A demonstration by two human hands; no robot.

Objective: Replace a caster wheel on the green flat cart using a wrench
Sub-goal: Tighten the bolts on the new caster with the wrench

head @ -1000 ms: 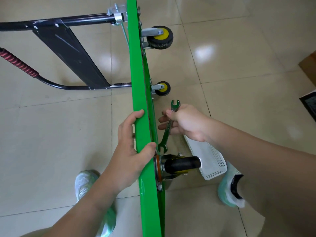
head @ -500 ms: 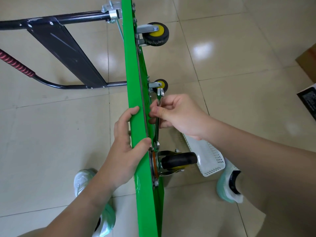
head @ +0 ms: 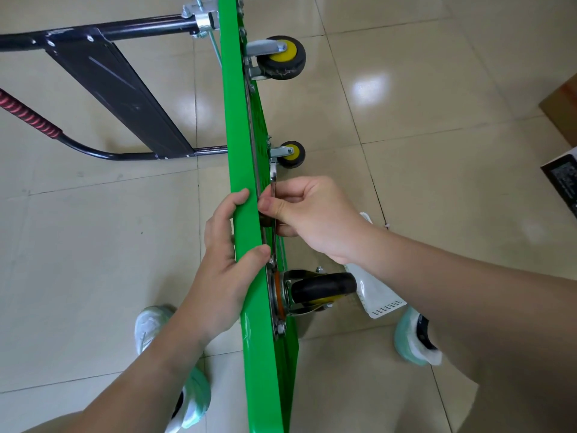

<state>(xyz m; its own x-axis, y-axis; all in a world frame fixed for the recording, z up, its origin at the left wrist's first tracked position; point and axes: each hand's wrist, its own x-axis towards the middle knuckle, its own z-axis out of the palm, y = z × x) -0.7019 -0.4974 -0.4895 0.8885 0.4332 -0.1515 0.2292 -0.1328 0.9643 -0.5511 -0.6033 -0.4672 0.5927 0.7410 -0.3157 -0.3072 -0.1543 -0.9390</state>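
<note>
The green flat cart (head: 265, 339) stands on its edge, running from top to bottom of the view, underside facing right. My left hand (head: 228, 260) grips its upper edge, thumb on the underside. My right hand (head: 312, 214) grips a metal wrench (head: 273, 179) held flat against the underside, its lower end hidden near the mounting plate of the nearest caster wheel (head: 321, 287), black with a yellow hub. Two more casters, a large one (head: 281, 59) and a small-looking far one (head: 289, 154), stick out to the right further up.
The cart's black folding handle (head: 103, 89) with a red grip (head: 28, 117) lies on the tiled floor to the left. A white perforated basket (head: 381, 295) sits under my right forearm. My shoes (head: 150, 329) flank the cart. A cardboard box (head: 562, 107) and dark box (head: 562, 176) sit right.
My right hand swung the wrench from tilted away from the cart to lying flat along its underside, its upper end rising toward the far caster. My left hand kept its grip.
</note>
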